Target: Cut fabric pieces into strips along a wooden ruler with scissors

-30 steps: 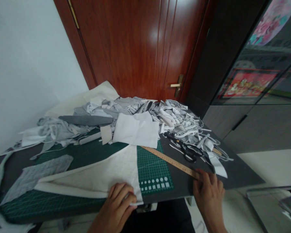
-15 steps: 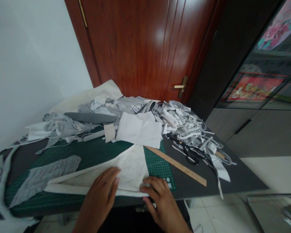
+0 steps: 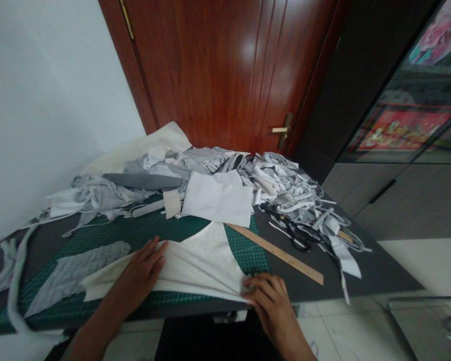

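Note:
A cream piece of fabric (image 3: 199,265) lies across the front of the green cutting mat (image 3: 248,250), with creases running toward its right corner. My left hand (image 3: 143,271) rests flat on its left part, fingers stretched out. At the near right corner, my right hand (image 3: 268,296) pinches the fabric edge between thumb and fingers. Left of the cloth is a grey quilted-looking fabric scrap (image 3: 75,271). A wooden ruler (image 3: 285,258) lies slantwise behind my right hand, partly under a folded white cloth (image 3: 218,198).
Black-handled scissors (image 3: 298,233) lie right of the ruler, beside a heap of white and grey fabric strips (image 3: 281,183). More scraps (image 3: 105,193) pile along the back left. A pale fabric roll (image 3: 17,286) curves at the left edge. Behind the table stands a brown door (image 3: 210,75).
My left hand has slid left over the fabric and my right hand has moved right with its corner. The near edge, folded up before, now lies flatter and stretched.

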`<state>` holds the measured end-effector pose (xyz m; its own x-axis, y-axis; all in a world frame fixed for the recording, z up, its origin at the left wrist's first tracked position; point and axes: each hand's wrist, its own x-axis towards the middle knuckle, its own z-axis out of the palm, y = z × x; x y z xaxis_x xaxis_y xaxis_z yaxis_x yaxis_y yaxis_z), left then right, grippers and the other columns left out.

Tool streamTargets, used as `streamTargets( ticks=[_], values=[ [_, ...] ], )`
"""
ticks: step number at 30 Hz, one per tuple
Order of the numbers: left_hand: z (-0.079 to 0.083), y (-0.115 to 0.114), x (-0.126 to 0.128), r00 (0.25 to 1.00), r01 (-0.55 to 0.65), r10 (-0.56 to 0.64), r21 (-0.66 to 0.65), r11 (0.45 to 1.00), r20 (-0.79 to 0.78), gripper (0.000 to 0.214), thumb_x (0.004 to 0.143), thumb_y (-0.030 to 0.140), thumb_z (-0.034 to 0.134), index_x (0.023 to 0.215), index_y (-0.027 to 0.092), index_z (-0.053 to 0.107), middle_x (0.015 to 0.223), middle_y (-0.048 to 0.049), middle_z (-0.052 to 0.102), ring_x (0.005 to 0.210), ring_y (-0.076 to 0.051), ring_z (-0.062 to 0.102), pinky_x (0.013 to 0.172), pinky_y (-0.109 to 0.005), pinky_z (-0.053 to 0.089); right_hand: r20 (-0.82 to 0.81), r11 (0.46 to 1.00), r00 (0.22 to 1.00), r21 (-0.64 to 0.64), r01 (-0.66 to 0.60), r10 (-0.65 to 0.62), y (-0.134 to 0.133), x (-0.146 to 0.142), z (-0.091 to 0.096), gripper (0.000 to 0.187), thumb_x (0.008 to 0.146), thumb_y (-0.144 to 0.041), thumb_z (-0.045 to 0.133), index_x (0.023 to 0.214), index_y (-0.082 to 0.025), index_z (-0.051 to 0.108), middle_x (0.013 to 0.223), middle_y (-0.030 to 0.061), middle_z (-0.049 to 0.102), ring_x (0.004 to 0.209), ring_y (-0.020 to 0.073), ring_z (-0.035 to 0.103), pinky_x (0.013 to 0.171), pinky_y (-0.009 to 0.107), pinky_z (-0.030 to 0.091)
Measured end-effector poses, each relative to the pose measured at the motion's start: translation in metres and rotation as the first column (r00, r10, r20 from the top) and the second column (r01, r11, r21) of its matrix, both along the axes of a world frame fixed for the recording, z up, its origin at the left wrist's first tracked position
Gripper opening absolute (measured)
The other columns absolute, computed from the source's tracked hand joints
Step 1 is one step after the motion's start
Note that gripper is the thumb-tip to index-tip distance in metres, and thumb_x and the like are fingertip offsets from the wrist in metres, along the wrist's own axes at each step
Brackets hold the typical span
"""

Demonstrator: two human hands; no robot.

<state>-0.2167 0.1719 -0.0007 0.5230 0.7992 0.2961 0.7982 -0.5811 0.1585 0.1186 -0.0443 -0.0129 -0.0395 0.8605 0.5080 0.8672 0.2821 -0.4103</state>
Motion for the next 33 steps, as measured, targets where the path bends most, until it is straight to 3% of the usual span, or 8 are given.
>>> streamTargets(
  ticks=[4,8,13,18,21,24,27,33],
  values=[
    [0.002,0.024,-0.004,0.989,-0.107,0.1,-0.059,0.992,-0.113,0.055,0.104,0.042,0.033,0.149,0.023,0.057,0.16,-0.0162,0.047,0.149,-0.041,0.042,0.114,-0.07,0.038,-0.052,0.999,0.998,-0.028,-0.023,0.022,0.003,-0.01,0.011,0.024,0.094,-0.009,0.065,0.105,-0.03,0.069,0.116,0.0016,0.072,0.11,0.0257,0.062,0.092,0.042,0.05],
    [0.012,0.052,-0.013,0.97,-0.193,0.185,-0.039,0.98,-0.155,0.055,0.105,0.04,0.029,0.145,0.019,0.06,0.155,-0.0189,0.052,0.146,-0.045,0.044,0.112,-0.075,0.034,-0.09,0.994,0.991,-0.049,-0.102,0.097,0.011,-0.044,0.02,0.018,0.097,-0.015,0.067,0.109,-0.029,0.067,0.116,0.0014,0.071,0.107,0.0236,0.062,0.094,0.039,0.05],
    [0.037,0.08,-0.031,0.996,-0.051,0.053,0.031,0.998,-0.072,0.065,0.106,0.061,0.025,0.121,0.016,0.069,0.137,-0.0112,0.068,0.136,-0.036,0.055,0.115,-0.062,0.04,-0.048,0.973,0.973,-0.029,-0.227,0.226,0.021,-0.088,0.027,0.015,0.1,-0.03,0.066,0.116,-0.029,0.066,0.118,-0.0004,0.07,0.109,0.0216,0.061,0.097,0.038,0.049],
    [0.052,0.092,-0.054,0.999,0.054,-0.054,0.004,0.999,0.0,0.073,0.102,0.075,0.022,0.101,0.019,0.068,0.12,0.0007,0.072,0.122,-0.023,0.062,0.114,-0.048,0.044,-0.003,0.922,0.925,-0.084,-0.379,0.38,0.032,-0.101,0.049,0.021,0.103,-0.034,0.06,0.123,-0.028,0.063,0.115,-0.0006,0.071,0.116,0.0197,0.058,0.112,0.038,0.04],
    [0.054,0.091,-0.073,0.998,0.059,-0.059,-0.018,0.998,0.023,0.074,0.098,0.08,0.022,0.097,0.022,0.068,0.116,0.0036,0.072,0.117,-0.02,0.062,0.112,-0.046,0.047,-0.022,0.929,0.931,-0.065,-0.364,0.363,0.042,-0.088,0.064,0.017,0.103,-0.026,0.058,0.119,-0.027,0.065,0.113,0.0004,0.071,0.112,0.0187,0.059,0.107,0.036,0.044],
    [0.053,0.086,-0.089,0.998,0.03,-0.029,-0.029,0.999,0.053,0.075,0.095,0.084,0.023,0.094,0.023,0.067,0.113,0.0034,0.073,0.114,-0.02,0.063,0.111,-0.046,0.048,-0.076,0.98,0.982,-0.08,-0.18,0.174,0.056,-0.056,0.07,0.023,0.101,-0.018,0.058,0.122,-0.025,0.066,0.123,0.005,0.067,0.118,0.0206,0.058,0.104,0.039,0.048],
    [0.054,0.08,-0.095,0.998,0.01,-0.007,-0.037,0.999,0.068,0.074,0.096,0.083,0.024,0.097,0.022,0.067,0.115,0.0033,0.073,0.115,-0.02,0.063,0.111,-0.046,0.048,-0.015,0.991,0.996,-0.102,-0.085,0.084,0.067,-0.016,0.06,0.03,0.099,-0.018,0.06,0.129,-0.021,0.065,0.137,0.0114,0.062,0.133,0.0266,0.055,0.114,0.049,0.046],
    [0.059,0.069,-0.082,0.999,0.024,-0.022,-0.048,0.999,0.034,0.064,0.104,0.068,0.026,0.104,0.019,0.067,0.116,0.0015,0.072,0.116,-0.02,0.063,0.111,-0.042,0.047,0.047,0.99,0.995,-0.115,-0.08,0.085,0.08,0.039,0.032,0.037,0.105,-0.02,0.051,0.14,-0.016,0.061,0.154,0.0164,0.052,0.147,0.0283,0.046,0.12,0.053,0.042]
  ],
)
